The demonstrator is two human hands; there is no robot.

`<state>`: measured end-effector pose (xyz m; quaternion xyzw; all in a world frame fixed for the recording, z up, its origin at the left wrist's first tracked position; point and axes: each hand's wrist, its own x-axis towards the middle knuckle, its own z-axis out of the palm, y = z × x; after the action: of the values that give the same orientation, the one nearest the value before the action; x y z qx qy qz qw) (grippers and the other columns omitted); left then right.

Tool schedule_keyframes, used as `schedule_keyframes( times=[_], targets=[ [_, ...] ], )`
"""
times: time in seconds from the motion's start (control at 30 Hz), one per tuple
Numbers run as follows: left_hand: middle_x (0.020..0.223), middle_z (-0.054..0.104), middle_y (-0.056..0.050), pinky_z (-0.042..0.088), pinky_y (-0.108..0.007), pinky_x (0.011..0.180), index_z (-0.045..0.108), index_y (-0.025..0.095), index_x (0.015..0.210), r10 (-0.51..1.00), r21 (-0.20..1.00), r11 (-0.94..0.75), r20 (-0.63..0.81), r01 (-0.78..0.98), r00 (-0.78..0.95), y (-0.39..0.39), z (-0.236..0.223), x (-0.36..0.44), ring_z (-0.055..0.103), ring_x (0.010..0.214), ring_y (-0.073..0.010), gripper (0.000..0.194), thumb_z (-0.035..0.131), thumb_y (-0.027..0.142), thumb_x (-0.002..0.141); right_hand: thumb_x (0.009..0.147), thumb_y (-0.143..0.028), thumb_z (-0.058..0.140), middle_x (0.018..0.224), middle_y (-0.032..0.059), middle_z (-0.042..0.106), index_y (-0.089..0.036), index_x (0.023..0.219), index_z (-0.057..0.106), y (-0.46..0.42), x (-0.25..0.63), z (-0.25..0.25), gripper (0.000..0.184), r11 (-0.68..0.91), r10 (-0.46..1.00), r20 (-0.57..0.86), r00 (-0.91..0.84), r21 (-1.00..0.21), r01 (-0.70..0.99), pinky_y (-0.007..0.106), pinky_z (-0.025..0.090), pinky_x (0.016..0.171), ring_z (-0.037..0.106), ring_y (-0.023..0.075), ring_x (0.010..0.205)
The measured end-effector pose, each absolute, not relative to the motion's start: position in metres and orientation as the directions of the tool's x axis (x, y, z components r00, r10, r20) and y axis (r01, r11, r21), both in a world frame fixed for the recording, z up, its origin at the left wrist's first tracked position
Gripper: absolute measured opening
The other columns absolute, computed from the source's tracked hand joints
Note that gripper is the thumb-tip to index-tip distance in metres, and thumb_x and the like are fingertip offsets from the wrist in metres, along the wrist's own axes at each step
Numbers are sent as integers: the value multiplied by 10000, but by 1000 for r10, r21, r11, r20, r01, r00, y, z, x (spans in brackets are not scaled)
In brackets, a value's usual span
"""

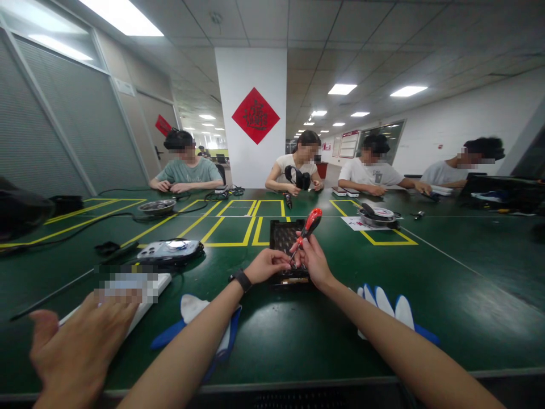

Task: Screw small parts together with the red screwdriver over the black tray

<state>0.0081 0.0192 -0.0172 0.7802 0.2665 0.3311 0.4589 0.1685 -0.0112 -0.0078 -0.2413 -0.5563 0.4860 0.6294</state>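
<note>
My right hand (314,260) grips a screwdriver (310,222) with a red and black handle, which tilts up and to the right. Its thin shaft points down towards my left hand (267,264). That hand wears a black wrist band, and its fingertips pinch at the shaft's tip. Both hands hover over an open black case (284,234) with a grid of small slots, which lies flat on the green table (447,284). I cannot make out what sits at the tip.
White and blue work gloves lie to the right (385,304) and left (193,318) of my arms. A phone (170,250) and a white flat device (140,295) lie at the left. Another person's hand (76,346) reaches in at the bottom left. Several people sit across the table.
</note>
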Motion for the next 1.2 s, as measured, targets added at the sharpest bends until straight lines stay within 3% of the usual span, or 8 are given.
schedule_keyframes(
  times=[0.13,0.4,0.63,0.97,1.1,1.17,1.2],
  targets=[
    [790,655,-81,448,-246,664,623,80,910,703,908,-403,228,112,674,20,-16,6,582,695,-127,361,626,361,683,818,-426,424,757,-6,582,-228,1091,422,-10,169,-9,338,400,888,454,-76,-843,-361,206,403,446,475,60,435],
    [583,581,0,327,-153,454,615,87,725,756,855,-481,294,192,585,17,-14,10,448,474,-44,329,691,380,596,818,-412,424,736,-7,579,-228,1081,435,-11,167,-8,321,396,887,453,-91,-847,-353,197,394,432,485,61,437],
    [618,626,-38,393,-178,503,635,82,746,776,900,-406,248,159,580,17,-15,9,521,514,-76,319,687,365,609,813,-415,434,738,-4,592,-224,1061,445,-11,168,-6,313,388,893,442,-78,-848,-362,192,394,434,476,57,434],
    [750,659,-75,441,-238,645,643,88,896,686,877,-463,260,131,679,22,-18,4,573,660,-127,354,545,396,750,795,-402,480,702,-6,591,-198,1020,467,-12,167,-4,304,328,907,409,-106,-840,-431,196,396,449,446,54,428],
    [814,648,-65,442,-282,743,639,132,889,737,795,-569,381,209,558,25,-17,4,577,767,-152,352,436,409,812,788,-440,471,665,-10,561,-185,969,497,-8,183,17,313,386,906,423,34,-789,-478,179,348,436,422,50,440],
    [926,627,-60,403,-320,852,633,170,914,752,699,-640,486,319,444,30,-19,2,551,899,-170,313,434,389,815,785,-482,443,562,-33,503,-172,925,516,0,204,27,347,485,875,445,193,-802,-348,181,320,422,385,53,413],
    [992,606,-57,374,-339,899,624,191,946,757,649,-652,528,391,386,33,-22,0,525,966,-179,290,450,376,807,788,-497,421,493,-48,453,-164,894,525,5,216,30,365,521,839,455,298,-829,-202,184,304,415,367,58,393]
  ],
)
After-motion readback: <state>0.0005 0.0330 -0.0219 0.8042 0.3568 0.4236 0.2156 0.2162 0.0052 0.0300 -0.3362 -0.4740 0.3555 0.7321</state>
